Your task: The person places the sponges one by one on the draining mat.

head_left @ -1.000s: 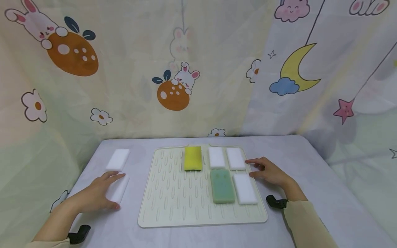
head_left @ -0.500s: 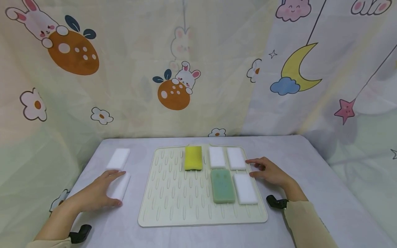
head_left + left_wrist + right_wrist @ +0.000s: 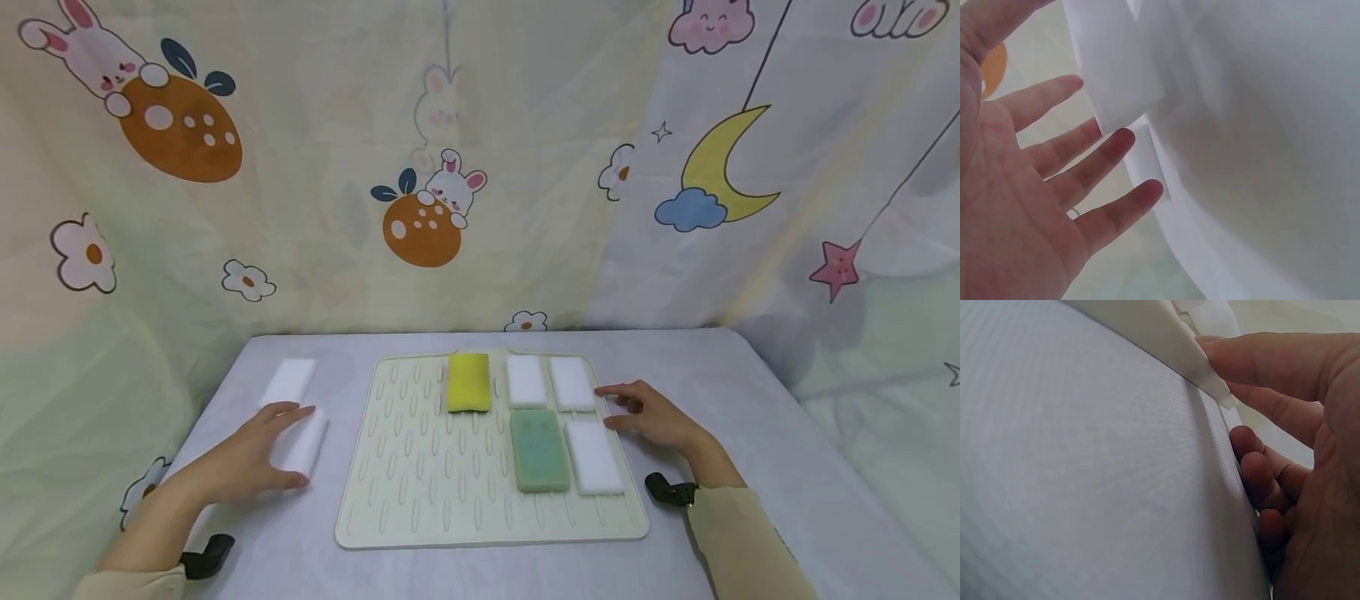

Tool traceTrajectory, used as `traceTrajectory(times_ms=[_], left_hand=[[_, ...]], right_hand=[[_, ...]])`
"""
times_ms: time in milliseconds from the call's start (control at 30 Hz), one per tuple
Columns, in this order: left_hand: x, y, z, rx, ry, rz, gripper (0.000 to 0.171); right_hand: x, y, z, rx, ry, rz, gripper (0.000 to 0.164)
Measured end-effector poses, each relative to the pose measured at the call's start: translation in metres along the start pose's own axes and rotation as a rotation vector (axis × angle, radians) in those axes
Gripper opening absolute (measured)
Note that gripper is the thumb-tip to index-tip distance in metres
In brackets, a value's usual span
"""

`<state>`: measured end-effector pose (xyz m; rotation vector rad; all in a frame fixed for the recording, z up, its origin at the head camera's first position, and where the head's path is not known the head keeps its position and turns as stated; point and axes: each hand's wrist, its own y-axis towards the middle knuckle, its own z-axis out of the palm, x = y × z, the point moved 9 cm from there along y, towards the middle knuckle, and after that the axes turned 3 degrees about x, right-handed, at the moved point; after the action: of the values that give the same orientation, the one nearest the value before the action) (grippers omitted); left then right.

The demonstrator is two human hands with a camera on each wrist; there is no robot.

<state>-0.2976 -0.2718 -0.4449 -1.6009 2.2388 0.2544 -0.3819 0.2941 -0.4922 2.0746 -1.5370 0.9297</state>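
My left hand (image 3: 238, 457) pinches a white sponge block (image 3: 306, 447) between thumb and fingers, left of the pale drying mat (image 3: 408, 525). In the left wrist view this white block (image 3: 1113, 69) is tilted, with the fingers spread along one side. Just behind it on the cloth lies another white block (image 3: 290, 380), partly covered by the hand. My right hand (image 3: 656, 421) touches the mat's right edge with thumb and index finger. In the right wrist view the other fingers (image 3: 1259, 475) of that hand are loosely curled beside the mat.
The mat carries a yellow sponge (image 3: 468, 383), a green sponge (image 3: 540, 450) and three white blocks, one of them at the front right (image 3: 594, 458). A white cloth (image 3: 480, 575) covers the table. A printed curtain (image 3: 322, 183) hangs behind.
My left hand has taken hold of the nearer white block and moved it slightly right and away from me. The right hand stays at the mat's edge.
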Motion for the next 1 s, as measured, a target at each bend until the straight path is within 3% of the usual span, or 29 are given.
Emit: traceTrajectory(times_ms=[367, 633, 1000], left_hand=[[-0.025, 0.017, -0.006, -0.013, 0.005, 0.019, 0.103], [-0.044, 0.038, -0.008, -0.002, 0.004, 0.020, 0.102], [-0.073, 0.067, -0.005, 0.021, 0.029, 0.013, 0.104]], right_hand=[[0.002, 0.000, 0.002, 0.003, -0.014, 0.008, 0.056], [0.000, -0.001, 0.000, 0.013, -0.022, 0.049, 0.058], [0.000, 0.001, 0.001, 0.016, 0.003, 0.016, 0.057]])
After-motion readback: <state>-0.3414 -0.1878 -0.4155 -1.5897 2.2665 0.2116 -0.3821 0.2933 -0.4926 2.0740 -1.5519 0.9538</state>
